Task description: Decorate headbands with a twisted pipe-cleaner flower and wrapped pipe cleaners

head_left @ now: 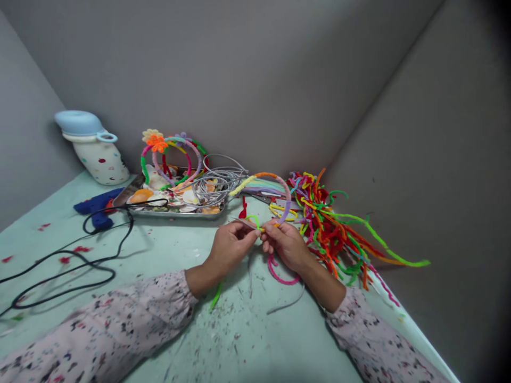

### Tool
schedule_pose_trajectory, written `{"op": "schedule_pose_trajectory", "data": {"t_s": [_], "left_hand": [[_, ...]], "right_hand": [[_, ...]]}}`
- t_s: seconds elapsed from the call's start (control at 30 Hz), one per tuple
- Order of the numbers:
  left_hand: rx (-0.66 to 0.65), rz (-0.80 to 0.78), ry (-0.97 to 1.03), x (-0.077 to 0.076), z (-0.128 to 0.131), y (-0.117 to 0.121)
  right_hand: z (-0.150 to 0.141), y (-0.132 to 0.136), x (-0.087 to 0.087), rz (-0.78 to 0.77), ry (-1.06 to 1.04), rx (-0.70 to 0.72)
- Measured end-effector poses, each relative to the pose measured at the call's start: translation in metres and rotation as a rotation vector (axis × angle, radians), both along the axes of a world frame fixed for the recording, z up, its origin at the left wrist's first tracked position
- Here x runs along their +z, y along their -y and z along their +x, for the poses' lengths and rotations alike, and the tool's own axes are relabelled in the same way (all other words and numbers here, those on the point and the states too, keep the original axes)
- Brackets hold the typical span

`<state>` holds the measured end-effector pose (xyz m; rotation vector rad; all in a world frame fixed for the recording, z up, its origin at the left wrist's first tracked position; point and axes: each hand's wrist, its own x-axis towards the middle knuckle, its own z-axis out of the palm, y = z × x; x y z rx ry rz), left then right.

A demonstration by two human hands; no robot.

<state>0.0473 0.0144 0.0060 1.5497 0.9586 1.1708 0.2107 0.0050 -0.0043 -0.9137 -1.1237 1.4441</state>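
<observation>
My right hand [288, 246] is closed on a headband [286, 194] wrapped in yellow, orange and purple pipe cleaner, its arch rising above my fingers. Close beside it, my left hand [230, 246] pinches at a thin bright green pipe cleaner [254, 218] by the headband's lower end. A flat greyish piece [244, 222] sticks out past my left thumb; I cannot make out what it is. The fingertips of both hands nearly meet, so the join between green strand and headband is partly hidden. Below my right hand lies a curved pink pipe cleaner [281, 277].
A metal tray [187, 215] holds scraps, grey wire loops [217, 183] and finished headbands [199, 154]. To its left are a blue glue gun [98, 205], its black cable [114, 274] and a bottle [98, 154]. Tangled pipe cleaners [331, 234] pile up at right, near the table edge.
</observation>
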Motion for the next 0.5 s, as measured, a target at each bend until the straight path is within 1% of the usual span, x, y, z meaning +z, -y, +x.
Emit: {"op": "schedule_pose_trajectory", "data": {"t_s": [0.2, 0.3, 0.5], "left_hand": [[-0.028, -0.062, 0.021, 0.004, 0.001, 0.001], [-0.065, -0.104, 0.033, 0.005, 0.002, 0.002], [-0.105, -0.093, 0.057, 0.016, 0.003, 0.010]], "right_hand": [[0.001, 0.000, 0.000, -0.005, -0.010, 0.039], [0.001, -0.001, 0.000, -0.014, -0.028, 0.051], [0.001, -0.001, 0.001, -0.038, -0.082, 0.097]]}}
